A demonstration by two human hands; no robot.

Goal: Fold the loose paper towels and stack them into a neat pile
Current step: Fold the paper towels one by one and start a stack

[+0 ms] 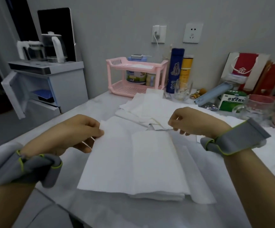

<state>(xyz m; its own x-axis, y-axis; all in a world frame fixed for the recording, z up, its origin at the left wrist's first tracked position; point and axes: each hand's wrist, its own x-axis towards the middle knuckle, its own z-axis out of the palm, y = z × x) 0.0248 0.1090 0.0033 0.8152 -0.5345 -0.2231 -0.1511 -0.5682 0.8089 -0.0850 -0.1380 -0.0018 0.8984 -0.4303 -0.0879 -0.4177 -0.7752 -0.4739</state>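
Paper towel [117, 155] lies mid-frame over the folded pile [158, 196] on the counter [133, 214], its far corners pinched by left hand [77, 130] and right hand [192, 120]; loose towels [143, 106] behind. Pink rack [117, 62], upper centre, holds a tin [136, 77].

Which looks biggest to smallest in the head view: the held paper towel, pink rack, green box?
1. held paper towel, though it is nearest the camera, so its true rank is unsure
2. pink rack
3. green box

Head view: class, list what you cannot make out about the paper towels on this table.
Head view:
- Folded pile: sheet count hidden under the towel that left hand and right hand pinch.
- Loose towels: overlapping, uncountable.
- Green box: print blurred.
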